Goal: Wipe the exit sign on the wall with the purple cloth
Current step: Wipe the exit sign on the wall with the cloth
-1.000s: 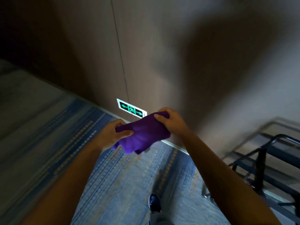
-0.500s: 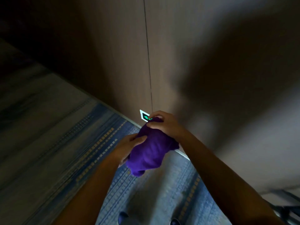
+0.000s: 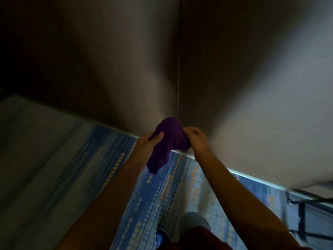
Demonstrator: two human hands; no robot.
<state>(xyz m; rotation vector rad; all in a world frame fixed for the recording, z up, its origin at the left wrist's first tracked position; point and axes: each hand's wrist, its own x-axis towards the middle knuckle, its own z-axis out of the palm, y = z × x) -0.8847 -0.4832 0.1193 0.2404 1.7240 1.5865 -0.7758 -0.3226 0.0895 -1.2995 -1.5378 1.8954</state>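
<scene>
The purple cloth (image 3: 167, 141) is bunched up low against the brown wall (image 3: 126, 69), just above the floor edge. My left hand (image 3: 146, 143) grips its left side and my right hand (image 3: 195, 139) grips its right side. One end of the cloth hangs down over the carpet. The exit sign is hidden behind the cloth and my hands.
A blue and grey patterned carpet (image 3: 162, 195) runs along the wall's pale baseboard (image 3: 252, 178). A dark metal cart frame (image 3: 306, 213) stands at the lower right. My shoe (image 3: 162, 235) and knee show at the bottom. A vertical seam (image 3: 179, 78) splits the wall panels.
The green lit sign, in view a second ago and half covered after that, is now fully covered by the cloth. Both hands moved closer to the wall, and the view dropped lower.
</scene>
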